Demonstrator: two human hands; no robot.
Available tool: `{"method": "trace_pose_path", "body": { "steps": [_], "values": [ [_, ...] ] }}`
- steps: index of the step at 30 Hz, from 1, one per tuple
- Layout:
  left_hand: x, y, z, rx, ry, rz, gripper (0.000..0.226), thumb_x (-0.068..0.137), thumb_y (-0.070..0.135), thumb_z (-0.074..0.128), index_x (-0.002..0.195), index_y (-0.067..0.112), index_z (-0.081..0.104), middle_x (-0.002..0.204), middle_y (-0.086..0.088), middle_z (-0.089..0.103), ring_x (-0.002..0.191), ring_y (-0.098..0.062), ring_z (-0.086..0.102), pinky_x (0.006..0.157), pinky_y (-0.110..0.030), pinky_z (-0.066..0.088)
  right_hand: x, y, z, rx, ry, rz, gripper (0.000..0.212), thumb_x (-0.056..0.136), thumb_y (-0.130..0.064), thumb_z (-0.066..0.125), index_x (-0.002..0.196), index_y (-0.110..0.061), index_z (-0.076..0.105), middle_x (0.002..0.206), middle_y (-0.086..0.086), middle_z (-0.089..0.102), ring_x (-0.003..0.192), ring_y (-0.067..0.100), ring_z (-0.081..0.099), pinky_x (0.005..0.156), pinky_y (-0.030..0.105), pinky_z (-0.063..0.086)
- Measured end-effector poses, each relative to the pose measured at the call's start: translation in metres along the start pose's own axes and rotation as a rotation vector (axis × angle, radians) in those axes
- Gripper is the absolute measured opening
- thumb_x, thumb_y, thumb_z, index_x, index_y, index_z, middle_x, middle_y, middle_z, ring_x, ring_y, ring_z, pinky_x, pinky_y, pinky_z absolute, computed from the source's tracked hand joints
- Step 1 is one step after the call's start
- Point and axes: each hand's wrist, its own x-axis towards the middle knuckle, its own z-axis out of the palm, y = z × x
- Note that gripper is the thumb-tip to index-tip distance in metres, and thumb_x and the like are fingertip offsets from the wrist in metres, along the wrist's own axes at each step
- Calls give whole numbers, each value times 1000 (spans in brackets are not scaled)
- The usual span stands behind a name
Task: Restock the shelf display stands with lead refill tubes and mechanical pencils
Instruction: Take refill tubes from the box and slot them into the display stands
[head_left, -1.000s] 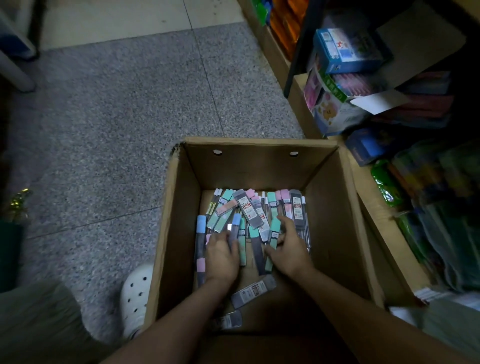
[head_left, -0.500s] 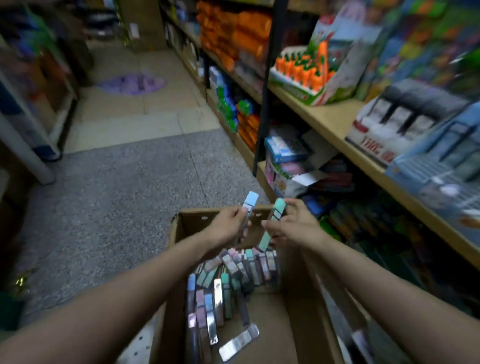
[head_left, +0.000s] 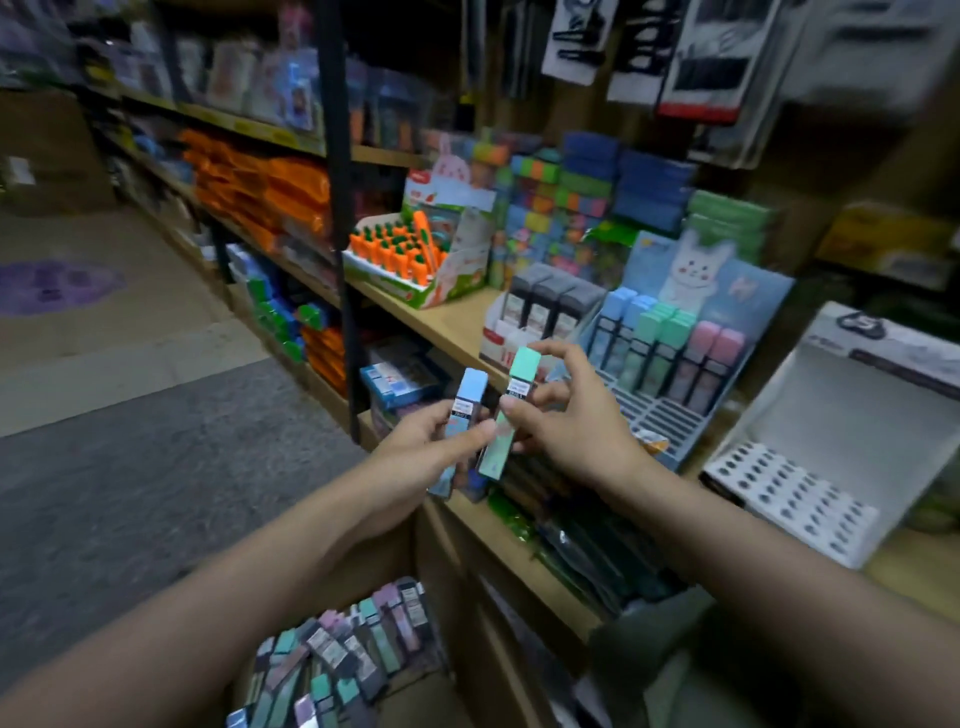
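Left hand (head_left: 441, 447) gripping blue tube (head_left: 464, 415), right hand (head_left: 566, 415) pinching green tube (head_left: 511, 410), held off shelf front edge near display stand (head_left: 670, 415). Light, rigid, probably slick; pinch mid-body.

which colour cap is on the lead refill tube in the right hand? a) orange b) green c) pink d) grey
b, the right hand pinches a lead refill tube with a mint green cap and body, held next to the blue-capped tube that the left hand grips, in front of the blue display stand.
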Motion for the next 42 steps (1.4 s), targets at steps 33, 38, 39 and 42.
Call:
{"method": "trace_pose_path", "body": {
  "steps": [33,38,39,42],
  "values": [
    [46,12,25,-179,5,70,27,99,11,51,126,16,53,88,-4,64,76,-12,63,63,-23,54,47,4,-132,-896,403,-187,28,83,-19,76,97,-18,51,82,6,67,76,24,66,69,45,56],
    [46,8,27,-178,8,34,21,100,11,49,116,22,56,90,-5,63,76,-12,62,61,-21,54,51,8,-131,-936,375,-161,28,81,-18,77,94,-17,53,85,8,65,80,25,63,72,45,55],
    [47,7,27,-176,12,28,21,99,10,50,113,25,56,91,-5,64,77,-13,63,62,-21,54,51,9,-131,-953,381,-168,27,80,-18,78,93,-16,54,86,8,64,80,25,61,73,45,55],
    [49,4,27,-151,14,28,28,97,8,53,122,22,55,100,-7,61,82,-14,65,66,-22,53,52,13,-129,-1006,420,-188,27,78,-17,80,92,-14,58,93,8,61,81,22,56,73,41,51]
  ]
}}
